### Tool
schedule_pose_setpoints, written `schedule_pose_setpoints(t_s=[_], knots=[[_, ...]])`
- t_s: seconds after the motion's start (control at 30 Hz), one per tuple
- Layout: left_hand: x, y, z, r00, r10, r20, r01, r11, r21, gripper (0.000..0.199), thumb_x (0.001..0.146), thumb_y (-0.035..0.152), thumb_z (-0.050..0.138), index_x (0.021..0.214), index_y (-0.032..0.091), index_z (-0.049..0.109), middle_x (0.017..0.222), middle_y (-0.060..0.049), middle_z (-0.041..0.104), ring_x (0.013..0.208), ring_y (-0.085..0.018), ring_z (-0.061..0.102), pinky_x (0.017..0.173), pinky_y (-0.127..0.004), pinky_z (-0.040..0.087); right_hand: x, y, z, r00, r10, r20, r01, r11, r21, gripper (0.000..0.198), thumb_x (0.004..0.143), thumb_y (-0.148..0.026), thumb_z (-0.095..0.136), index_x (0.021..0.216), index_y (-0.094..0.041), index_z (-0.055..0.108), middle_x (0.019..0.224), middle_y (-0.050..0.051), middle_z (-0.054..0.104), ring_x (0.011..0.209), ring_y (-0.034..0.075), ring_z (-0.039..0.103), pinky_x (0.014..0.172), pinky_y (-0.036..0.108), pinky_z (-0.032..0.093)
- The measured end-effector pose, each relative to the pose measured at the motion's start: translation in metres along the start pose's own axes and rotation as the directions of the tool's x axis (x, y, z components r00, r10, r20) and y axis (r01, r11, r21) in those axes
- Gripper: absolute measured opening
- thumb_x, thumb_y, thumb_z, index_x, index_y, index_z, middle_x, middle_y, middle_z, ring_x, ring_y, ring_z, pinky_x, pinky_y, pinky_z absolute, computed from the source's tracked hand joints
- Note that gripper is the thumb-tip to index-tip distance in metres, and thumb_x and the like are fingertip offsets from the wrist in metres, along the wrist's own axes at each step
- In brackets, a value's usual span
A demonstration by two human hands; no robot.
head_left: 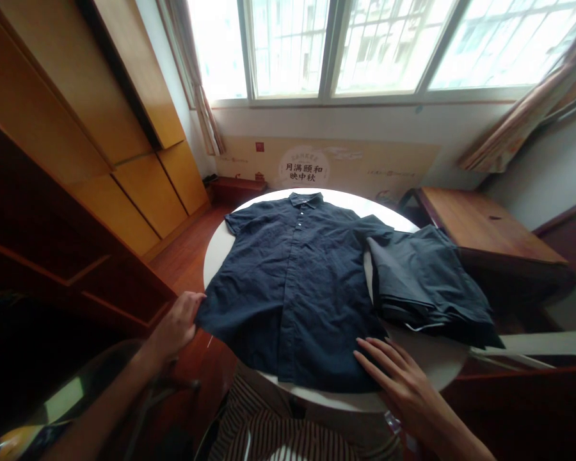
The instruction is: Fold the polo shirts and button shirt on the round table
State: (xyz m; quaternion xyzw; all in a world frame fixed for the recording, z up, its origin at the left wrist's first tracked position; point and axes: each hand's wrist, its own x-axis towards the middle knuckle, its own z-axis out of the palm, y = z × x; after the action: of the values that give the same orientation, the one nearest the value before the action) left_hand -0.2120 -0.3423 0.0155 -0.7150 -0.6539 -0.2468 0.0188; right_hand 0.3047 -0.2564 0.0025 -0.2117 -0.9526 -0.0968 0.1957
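A dark navy short-sleeved button-up shirt (292, 288) lies spread front side up on a round white table (214, 256), its collar at the far side. My left hand (178, 320) is closed at the shirt's lower left corner, pinching the fabric at the table's edge. Over the lower right hem rests my right hand (403, 374), palm down with fingers stretched out and slightly apart. To the shirt's right sits a stack of folded dark grey clothes (422, 275), partly beyond the table's edge and touching the right sleeve.
A wooden desk (494, 224) stands at the right, close to the table. Yellow cabinets (144, 186) and a dark wooden panel (120, 282) are on the left. Behind the table are a printed banner (360, 166) and windows with curtains (532, 115).
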Motion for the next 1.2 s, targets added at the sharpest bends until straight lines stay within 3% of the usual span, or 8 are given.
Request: schedule_pose_setpoints(t_s=[0.17,0.27,0.4,0.6,0.77,0.93,1.1,1.2], knots=[[-0.004,0.005,0.005,0.963,-0.268,-0.040,0.266,0.963,-0.037,0.028,0.077,0.014,0.049,0.103,0.023,0.053,0.097,-0.005,0.065,0.086,-0.022,0.068,0.076,-0.030,0.054,0.041,-0.031,0.003,0.996,-0.071,0.053,0.068,0.996,0.053,0.055,0.081,0.000,0.046,0.133,-0.013,0.061,0.137,0.017,0.060,0.128,0.029,0.053,0.106,0.052,0.043],[0.002,0.007,0.006,0.931,-0.365,0.019,0.366,0.930,-0.042,0.024,0.077,0.019,0.053,0.100,0.024,0.053,0.089,-0.003,0.068,0.078,-0.022,0.069,0.068,-0.028,0.050,0.076,-0.051,-0.007,0.975,-0.119,0.188,0.076,0.972,0.223,0.053,0.088,-0.015,0.053,0.141,-0.016,0.054,0.144,0.015,0.054,0.131,0.031,0.050,0.108,0.054,0.042],[0.009,0.008,0.004,0.946,-0.324,0.032,0.325,0.936,-0.138,0.010,0.072,0.015,0.050,0.078,0.024,0.047,0.067,0.003,0.059,0.063,-0.017,0.061,0.062,-0.023,0.043,0.127,-0.066,-0.018,0.950,-0.208,0.231,0.084,0.887,0.454,0.071,0.091,-0.050,0.059,0.150,-0.017,0.041,0.152,0.015,0.046,0.139,0.032,0.040,0.116,0.054,0.032],[0.028,0.022,-0.010,0.950,-0.312,-0.024,0.290,0.907,-0.305,0.010,0.065,0.016,0.049,0.071,0.022,0.045,0.062,0.005,0.049,0.055,-0.012,0.047,0.054,-0.020,0.036,0.198,-0.091,0.013,0.974,-0.086,0.207,0.008,0.935,0.353,0.090,0.087,-0.047,0.067,0.157,-0.011,0.023,0.156,0.026,0.032,0.143,0.043,0.028,0.110,0.064,0.032],[0.037,0.032,-0.015,0.929,-0.370,0.006,0.339,0.843,-0.417,0.014,0.062,0.018,0.051,0.074,0.022,0.045,0.060,0.006,0.047,0.053,-0.010,0.044,0.049,-0.018,0.032,0.231,-0.126,0.039,0.977,-0.115,0.180,0.048,0.939,0.340,0.090,0.088,-0.050,0.060,0.156,-0.007,0.018,0.155,0.028,0.031,0.140,0.046,0.031,0.106,0.066,0.034],[0.038,0.033,-0.017,0.903,-0.430,-0.015,0.360,0.773,-0.522,0.016,0.062,0.023,0.056,0.073,0.021,0.045,0.059,0.007,0.044,0.054,-0.009,0.042,0.050,-0.017,0.032,0.254,-0.128,0.042,0.984,-0.077,0.161,0.037,0.970,0.240,0.044,0.098,-0.022,0.043,0.139,-0.007,0.042,0.118,0.019,0.061,0.106,0.031,0.057,0.089,0.049,0.048],[0.034,0.023,-0.027,0.879,-0.475,-0.039,0.375,0.740,-0.558,0.022,0.063,0.029,0.062,0.064,0.020,0.043,0.058,0.007,0.041,0.055,-0.008,0.039,0.051,-0.017,0.032,0.258,-0.103,0.026,0.974,-0.164,0.156,0.123,0.961,0.247,0.018,0.099,-0.016,0.041,0.106,-0.014,0.057,0.101,0.011,0.060,0.092,0.025,0.054,0.076,0.037,0.048],[0.025,0.009,-0.030,0.913,-0.397,0.095,0.380,0.743,-0.551,0.026,0.064,0.030,0.063,0.060,0.020,0.040,0.057,0.007,0.041,0.055,-0.008,0.037,0.051,-0.017,0.032,0.248,-0.097,0.015,0.941,-0.296,0.167,0.228,0.914,0.337,0.014,0.095,-0.012,0.047,0.105,-0.013,0.058,0.101,0.010,0.060,0.092,0.022,0.053,0.081,0.034,0.048]])
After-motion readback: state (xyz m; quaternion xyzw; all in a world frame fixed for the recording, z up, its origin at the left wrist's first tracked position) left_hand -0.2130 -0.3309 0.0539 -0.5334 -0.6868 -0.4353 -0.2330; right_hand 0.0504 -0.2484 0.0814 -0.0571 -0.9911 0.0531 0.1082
